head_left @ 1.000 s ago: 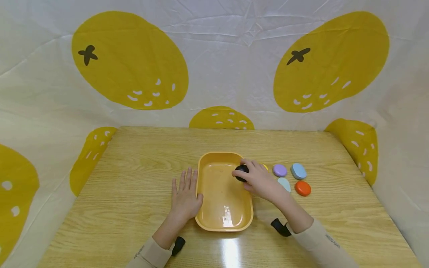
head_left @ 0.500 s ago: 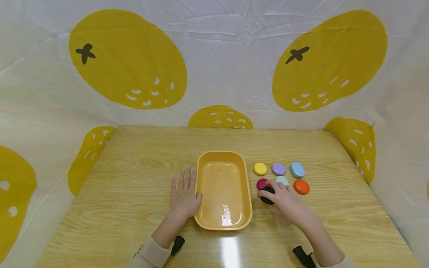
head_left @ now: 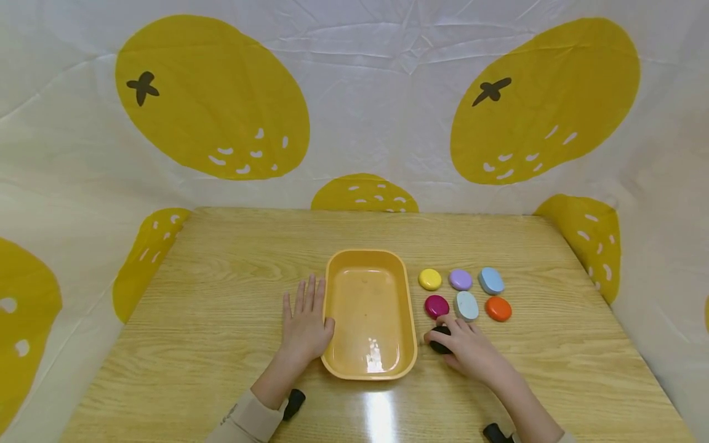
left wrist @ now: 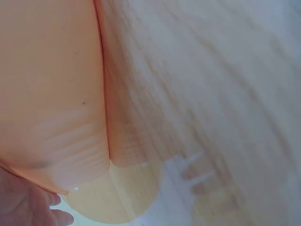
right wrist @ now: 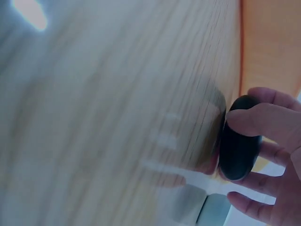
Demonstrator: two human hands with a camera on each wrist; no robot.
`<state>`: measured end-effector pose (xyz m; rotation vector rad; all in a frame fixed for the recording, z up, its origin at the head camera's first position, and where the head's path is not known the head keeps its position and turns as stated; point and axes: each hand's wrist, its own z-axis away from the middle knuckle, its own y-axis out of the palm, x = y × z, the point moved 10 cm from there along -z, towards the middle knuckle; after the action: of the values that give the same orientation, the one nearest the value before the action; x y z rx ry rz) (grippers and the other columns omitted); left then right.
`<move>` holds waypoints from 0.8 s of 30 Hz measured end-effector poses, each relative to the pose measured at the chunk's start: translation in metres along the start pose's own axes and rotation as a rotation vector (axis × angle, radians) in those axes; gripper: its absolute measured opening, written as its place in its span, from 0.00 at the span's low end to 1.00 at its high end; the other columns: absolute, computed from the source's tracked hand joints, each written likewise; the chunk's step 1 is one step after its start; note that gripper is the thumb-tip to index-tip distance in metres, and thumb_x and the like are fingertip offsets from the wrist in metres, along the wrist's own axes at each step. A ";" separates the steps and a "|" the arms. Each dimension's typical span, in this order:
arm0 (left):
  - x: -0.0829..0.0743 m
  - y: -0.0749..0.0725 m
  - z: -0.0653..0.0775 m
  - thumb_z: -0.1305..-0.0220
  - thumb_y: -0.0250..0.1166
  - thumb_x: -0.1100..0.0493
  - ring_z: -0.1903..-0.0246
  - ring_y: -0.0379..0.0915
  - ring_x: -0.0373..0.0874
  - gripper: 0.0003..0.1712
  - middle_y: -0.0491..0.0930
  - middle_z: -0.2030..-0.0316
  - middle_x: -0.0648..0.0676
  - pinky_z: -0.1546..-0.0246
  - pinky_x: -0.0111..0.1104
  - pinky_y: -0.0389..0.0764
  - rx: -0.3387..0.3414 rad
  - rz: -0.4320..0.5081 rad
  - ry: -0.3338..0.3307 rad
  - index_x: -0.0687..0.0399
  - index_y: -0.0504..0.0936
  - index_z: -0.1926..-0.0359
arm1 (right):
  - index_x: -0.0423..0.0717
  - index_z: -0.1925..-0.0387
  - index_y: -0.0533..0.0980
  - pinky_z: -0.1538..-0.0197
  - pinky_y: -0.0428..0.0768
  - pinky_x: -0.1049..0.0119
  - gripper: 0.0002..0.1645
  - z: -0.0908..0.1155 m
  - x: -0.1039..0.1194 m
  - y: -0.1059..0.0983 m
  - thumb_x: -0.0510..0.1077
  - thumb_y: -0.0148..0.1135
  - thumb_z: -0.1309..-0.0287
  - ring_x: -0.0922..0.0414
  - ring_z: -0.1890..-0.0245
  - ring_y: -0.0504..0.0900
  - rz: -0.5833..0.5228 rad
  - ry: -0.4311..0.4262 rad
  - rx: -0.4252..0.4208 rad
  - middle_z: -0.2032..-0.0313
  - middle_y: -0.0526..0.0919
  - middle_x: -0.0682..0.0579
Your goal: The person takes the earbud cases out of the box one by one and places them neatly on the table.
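Note:
My right hand [head_left: 471, 352] pinches a smooth black oval stone-like piece [head_left: 440, 340] between thumb and fingers, low over the table just right of the tray. In the right wrist view the black piece [right wrist: 240, 141] stands on edge in that frame, close against the wood with its reflection beside it. Just beyond it lie a magenta piece [head_left: 437, 306] and a pale mint oval [head_left: 467, 306]. My left hand [head_left: 304, 329] lies flat with fingers straight, its thumb at the left wall of an orange-yellow tray [head_left: 411, 320]. Nothing lies in the tray.
Behind and right of the right hand sit a yellow piece [head_left: 429, 279], a lilac piece [head_left: 460, 280], a light blue piece [head_left: 492, 280] and an orange-red piece [head_left: 499, 309], in two rows. A patterned cloth [head_left: 376, 111] hangs behind the wooden table [head_left: 238, 246].
My right hand has carried the black piece from over the tray's right rim to the right and nearer me, down to the table beside the tray. The left hand has stayed put.

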<state>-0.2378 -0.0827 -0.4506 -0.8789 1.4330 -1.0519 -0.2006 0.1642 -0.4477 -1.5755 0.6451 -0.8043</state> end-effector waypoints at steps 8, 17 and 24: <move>-0.001 0.002 0.000 0.39 0.50 0.51 0.31 0.32 0.57 0.41 0.39 0.29 0.59 0.36 0.56 0.34 0.012 -0.007 -0.002 0.57 0.44 0.29 | 0.60 0.58 0.75 0.57 0.73 0.44 0.26 0.001 -0.001 0.000 0.38 0.72 0.62 0.45 0.58 0.73 -0.026 0.013 0.009 0.54 0.71 0.47; -0.001 0.003 -0.001 0.39 0.50 0.51 0.31 0.32 0.57 0.41 0.39 0.29 0.60 0.37 0.57 0.35 0.011 -0.010 0.002 0.57 0.44 0.29 | 0.59 0.56 0.75 0.56 0.72 0.41 0.27 0.001 -0.003 -0.006 0.39 0.72 0.62 0.43 0.56 0.74 -0.037 0.030 0.019 0.53 0.72 0.45; -0.001 0.002 -0.001 0.40 0.52 0.50 0.31 0.33 0.58 0.43 0.39 0.29 0.60 0.37 0.57 0.36 0.021 -0.015 0.001 0.58 0.43 0.29 | 0.54 0.49 0.73 0.56 0.73 0.42 0.32 -0.006 -0.013 -0.042 0.40 0.72 0.61 0.47 0.57 0.76 0.003 0.039 -0.036 0.52 0.73 0.44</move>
<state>-0.2386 -0.0815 -0.4519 -0.8756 1.4155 -1.0769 -0.2144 0.1776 -0.4075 -1.5945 0.6931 -0.8272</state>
